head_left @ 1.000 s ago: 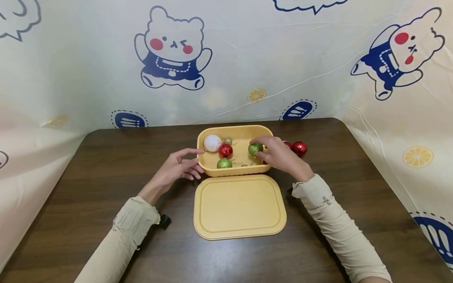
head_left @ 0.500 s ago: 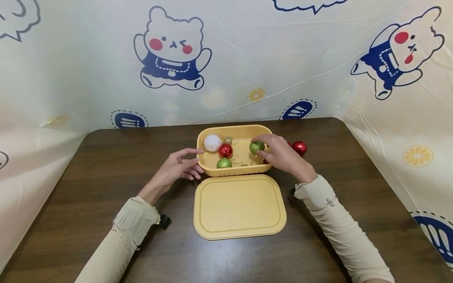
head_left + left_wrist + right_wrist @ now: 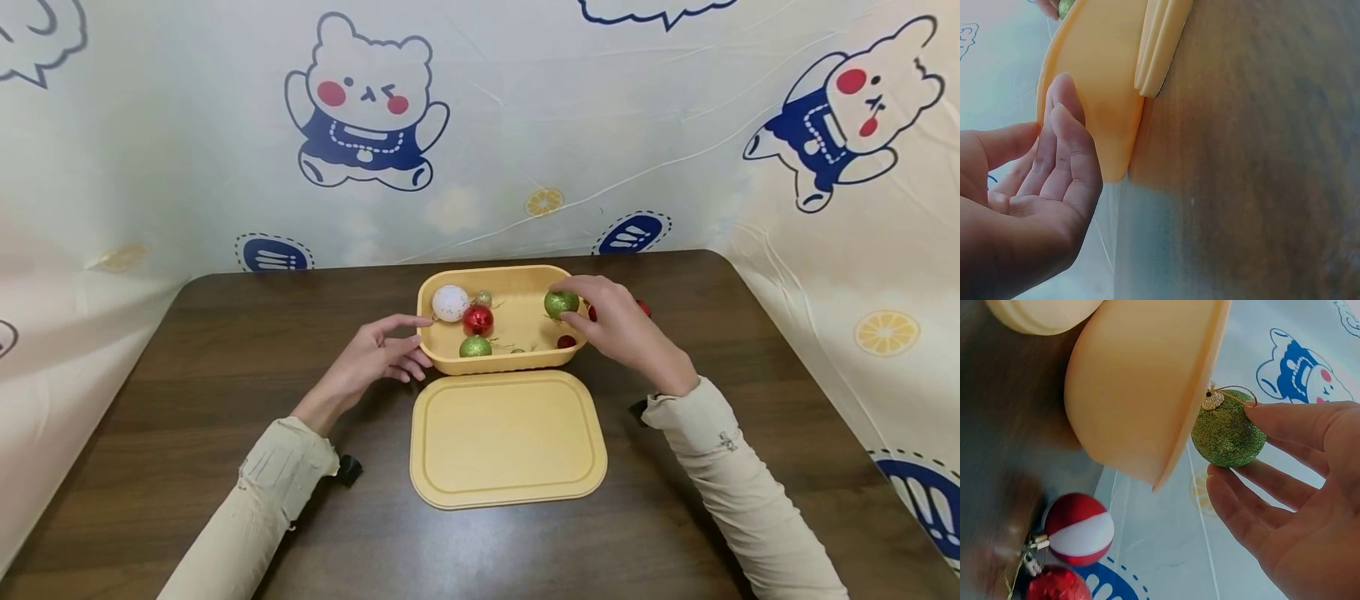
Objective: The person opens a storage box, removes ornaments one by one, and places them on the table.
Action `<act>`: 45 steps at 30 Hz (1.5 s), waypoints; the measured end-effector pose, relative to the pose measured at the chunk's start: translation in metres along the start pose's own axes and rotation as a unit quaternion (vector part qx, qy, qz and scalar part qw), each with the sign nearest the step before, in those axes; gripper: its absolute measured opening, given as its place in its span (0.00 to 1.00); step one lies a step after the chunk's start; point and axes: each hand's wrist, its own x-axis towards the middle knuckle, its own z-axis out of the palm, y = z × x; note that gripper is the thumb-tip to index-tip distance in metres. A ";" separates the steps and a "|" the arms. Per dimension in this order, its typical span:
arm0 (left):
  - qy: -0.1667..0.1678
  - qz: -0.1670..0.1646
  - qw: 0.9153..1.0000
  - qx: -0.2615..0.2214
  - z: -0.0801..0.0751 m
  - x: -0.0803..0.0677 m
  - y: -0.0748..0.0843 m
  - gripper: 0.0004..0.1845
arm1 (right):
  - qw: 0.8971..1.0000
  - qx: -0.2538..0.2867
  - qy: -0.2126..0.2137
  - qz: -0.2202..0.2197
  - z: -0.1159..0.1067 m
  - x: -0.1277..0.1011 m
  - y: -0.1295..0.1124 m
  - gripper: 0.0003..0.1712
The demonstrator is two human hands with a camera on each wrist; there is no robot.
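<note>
My right hand (image 3: 621, 321) pinches a green glitter bauble (image 3: 1229, 431) between thumb and fingers. The bauble has a gold cap and loop, and it hangs at rim height over the right end of a yellow box (image 3: 497, 365). Relaxed fingers of my left hand (image 3: 371, 357) rest against the box's left end, with the thumb (image 3: 1013, 142) at the rim. Inside the box lie a white bauble (image 3: 450, 303), a shiny red one (image 3: 477, 319), another green one (image 3: 476, 346), a small pale one (image 3: 484, 297) and a small dark red one (image 3: 566, 342).
In front of the box, a flat yellow lid (image 3: 510, 440) lies on the dark wooden table (image 3: 225, 358). Outside the box's right end are a red-and-white bauble (image 3: 1079, 529) and a red bauble (image 3: 1057, 585). A printed cloth (image 3: 487, 125) hangs behind the table.
My right hand has moved right and slightly back with the green bauble, uncovering the small dark red one and partly covering those outside the box. The left hand stays put.
</note>
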 end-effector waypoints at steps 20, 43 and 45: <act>-0.003 0.005 1.000 0.006 0.000 0.001 -0.001 0.22 | 0.996 -0.028 0.056 0.056 -0.037 -0.035 0.025 0.22; 0.001 -0.005 1.000 0.010 -0.001 0.002 0.000 0.23 | 0.988 -0.076 0.032 0.132 -0.058 -0.073 0.095 0.17; 0.001 -0.004 1.000 0.010 0.000 0.002 0.000 0.23 | 0.988 -0.081 0.024 0.128 -0.056 -0.074 0.101 0.17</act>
